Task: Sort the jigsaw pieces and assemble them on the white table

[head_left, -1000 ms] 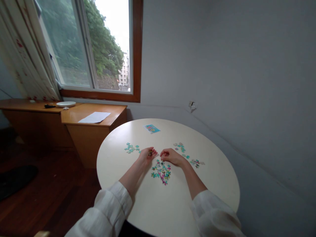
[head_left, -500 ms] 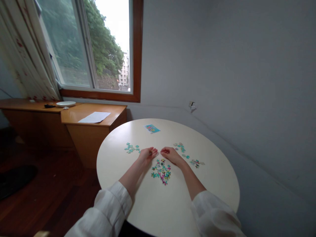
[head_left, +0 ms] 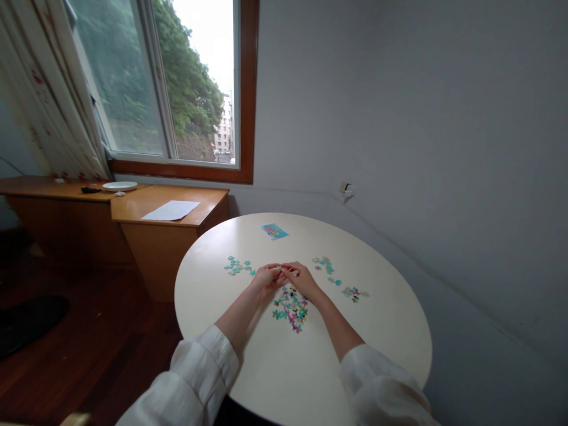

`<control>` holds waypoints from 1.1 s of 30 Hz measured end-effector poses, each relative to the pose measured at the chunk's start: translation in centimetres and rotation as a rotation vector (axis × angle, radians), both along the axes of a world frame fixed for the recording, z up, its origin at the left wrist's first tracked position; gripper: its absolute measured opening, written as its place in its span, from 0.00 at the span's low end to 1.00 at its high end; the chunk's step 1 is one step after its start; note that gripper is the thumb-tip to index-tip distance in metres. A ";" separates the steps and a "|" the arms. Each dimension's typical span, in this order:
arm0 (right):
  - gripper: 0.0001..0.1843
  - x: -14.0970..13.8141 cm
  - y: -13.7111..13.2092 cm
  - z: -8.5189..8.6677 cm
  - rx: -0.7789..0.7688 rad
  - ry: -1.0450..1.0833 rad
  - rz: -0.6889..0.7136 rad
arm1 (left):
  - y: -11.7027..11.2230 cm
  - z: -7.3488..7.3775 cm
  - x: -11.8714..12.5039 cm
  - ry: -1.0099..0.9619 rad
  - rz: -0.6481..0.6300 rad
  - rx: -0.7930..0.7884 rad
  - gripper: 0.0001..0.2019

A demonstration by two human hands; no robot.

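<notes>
Both hands meet above the round white table point(head_left: 257, 373), just beyond a heap of colourful jigsaw puzzle pieces point(head_left: 290, 310). My left hand point(head_left: 267, 277) is curled, fingers pointing right, around a small puzzle piece point(head_left: 279, 268), of which only a greenish bit shows. With its fingertips pinched at that same piece, my right hand point(head_left: 300, 278) touches the left fingers. Looser teal pieces point(head_left: 237, 265) lie left of my left hand. Pale and teal pieces point(head_left: 328, 266) are scattered to the right, with a mixed cluster point(head_left: 355, 293) farther right.
A small picture card point(head_left: 274, 231) with a blue ground lies near the table's far edge. Left of the table stands a wooden desk point(head_left: 213, 204) bearing a sheet of paper point(head_left: 171, 210) and a white plate point(head_left: 119, 186). A wall socket point(head_left: 347, 190) is behind.
My left hand has gone from an open, upturned palm to curled fingers. My right hand has moved left, and its fingertips now meet the left hand's.
</notes>
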State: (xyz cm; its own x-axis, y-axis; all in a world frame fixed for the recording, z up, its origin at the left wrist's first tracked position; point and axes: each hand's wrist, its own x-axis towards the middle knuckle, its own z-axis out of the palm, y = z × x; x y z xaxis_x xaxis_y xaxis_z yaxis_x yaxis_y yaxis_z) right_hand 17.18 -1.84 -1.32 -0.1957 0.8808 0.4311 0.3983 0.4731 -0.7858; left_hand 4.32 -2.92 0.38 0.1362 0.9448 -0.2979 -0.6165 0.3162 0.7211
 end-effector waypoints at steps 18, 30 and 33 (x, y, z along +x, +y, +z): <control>0.11 0.1 -0.4 1.0 -0.078 0.223 0.027 | -0.3 0.2 0.3 0.026 -0.059 0.048 0.08; 0.11 0.2 0.0 0.7 -0.106 0.253 0.015 | -0.6 0.7 0.3 0.009 -0.076 0.018 0.08; 0.10 0.3 0.0 0.7 -0.135 0.292 0.016 | -0.7 0.9 0.2 0.008 -0.049 0.013 0.08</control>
State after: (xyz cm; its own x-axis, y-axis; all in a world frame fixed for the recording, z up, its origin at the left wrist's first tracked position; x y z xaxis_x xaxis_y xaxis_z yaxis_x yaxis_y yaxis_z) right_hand 17.48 -1.79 -0.63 -0.0957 0.9315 0.3508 0.1400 0.3616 -0.9218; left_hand 4.54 -3.57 1.24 0.1800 0.9410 -0.2865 -0.5943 0.3361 0.7306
